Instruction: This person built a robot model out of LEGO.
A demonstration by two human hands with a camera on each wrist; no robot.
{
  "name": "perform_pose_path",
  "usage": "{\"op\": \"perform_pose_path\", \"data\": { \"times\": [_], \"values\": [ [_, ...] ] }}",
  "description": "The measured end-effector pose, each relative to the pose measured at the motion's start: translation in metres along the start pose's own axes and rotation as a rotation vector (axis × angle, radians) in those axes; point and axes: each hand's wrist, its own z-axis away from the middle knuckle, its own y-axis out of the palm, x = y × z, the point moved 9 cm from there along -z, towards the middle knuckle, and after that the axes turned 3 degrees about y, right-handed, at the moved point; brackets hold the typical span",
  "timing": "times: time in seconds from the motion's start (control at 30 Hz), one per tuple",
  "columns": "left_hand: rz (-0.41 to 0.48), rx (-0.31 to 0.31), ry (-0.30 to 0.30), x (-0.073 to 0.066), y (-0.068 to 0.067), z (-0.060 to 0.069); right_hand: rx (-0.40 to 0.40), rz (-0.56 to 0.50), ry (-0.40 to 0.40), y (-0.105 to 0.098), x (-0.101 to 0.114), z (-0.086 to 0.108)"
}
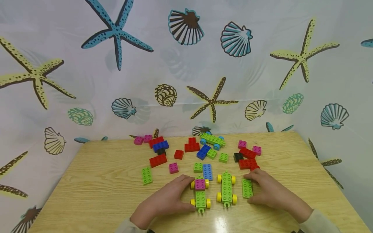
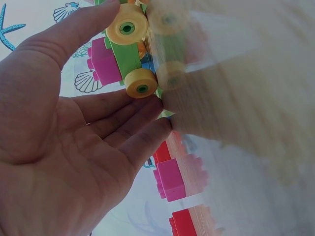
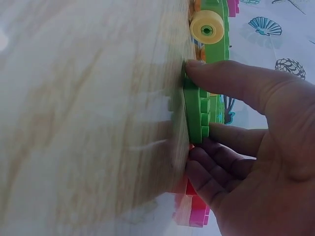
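Note:
My left hand (image 1: 170, 198) grips a green toy car base (image 1: 200, 200) with yellow wheels, thumb near its front end and fingers by the far wheel. A magenta brick (image 1: 199, 184) sits on the far end of that base; it shows side-on in the left wrist view. My right hand (image 1: 269, 191) holds a long green brick (image 1: 247, 188) on the table between thumb and forefinger, its other fingers bent beside it. Between the hands stands a second green car base (image 1: 226, 188) with yellow wheels and nothing on its studs.
Past the hands lie loose bricks: a light-blue brick (image 1: 208, 171), a green brick (image 1: 147, 175), a red brick (image 1: 158, 160) and several others. A blue-wheeled green car base (image 1: 212, 139) stands at the back edge. Behind the wooden table (image 1: 96, 187) hangs a shell-patterned cloth (image 1: 180, 64).

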Motion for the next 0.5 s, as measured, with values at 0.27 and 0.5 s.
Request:
{"op": "perform_pose_path", "data": {
  "times": [0.27, 0.5],
  "values": [
    [-0.001, -0.002, 0.0, -0.001, 0.0, 0.0, -0.002, 0.008, 0.008, -0.002, -0.001, -0.001],
    [-0.005, 0.001, -0.003, 0.0, 0.0, -0.001, -0.044, 0.034, 0.006, -0.015, 0.001, -0.001]
  ]
}}
